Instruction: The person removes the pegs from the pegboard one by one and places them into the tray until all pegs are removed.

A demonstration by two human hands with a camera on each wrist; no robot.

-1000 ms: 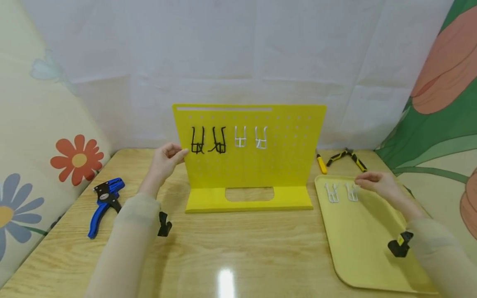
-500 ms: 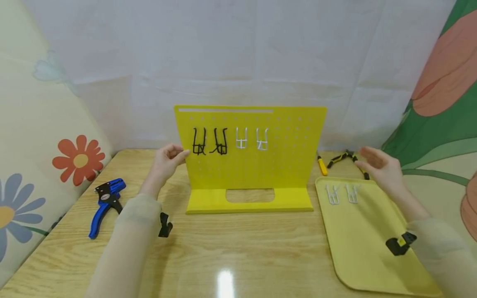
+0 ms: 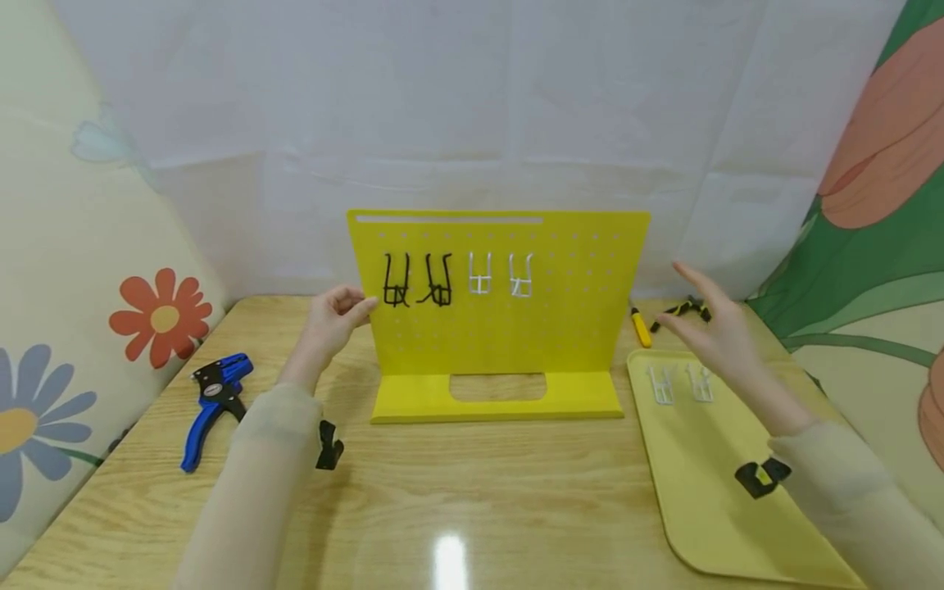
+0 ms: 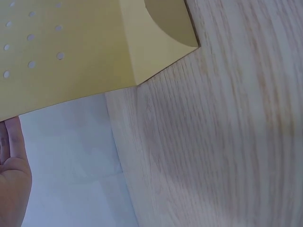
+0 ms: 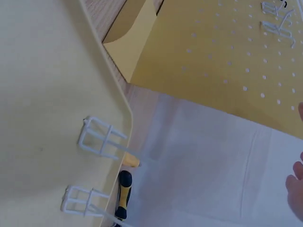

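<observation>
A yellow pegboard (image 3: 487, 336) stands upright on its base in the middle of the table. Two black wire hooks (image 3: 396, 287) and two white wire hooks (image 3: 520, 283) hang in a row on its front. My left hand (image 3: 333, 324) pinches the board's left edge; in the left wrist view its fingers (image 4: 15, 137) go partly out of sight at that edge. With thumb and index finger spread, my right hand (image 3: 715, 332) is in the air right of the board, nothing in it. Below it, two more white hooks (image 5: 100, 137) lie at the far end of the yellow tray (image 3: 726, 508).
Blue-and-black wire strippers (image 3: 214, 401) lie on the table at the left. Behind the tray are a yellow-handled tool (image 3: 640, 328) and black-and-yellow pliers (image 3: 686, 307), partly covered by my right hand. A white cloth (image 3: 442, 106) hangs behind the board.
My right hand has risen from the white hooks on the tray and moved left towards the board, its thumb and index finger spreading apart. The left hand keeps its grip on the board's edge.
</observation>
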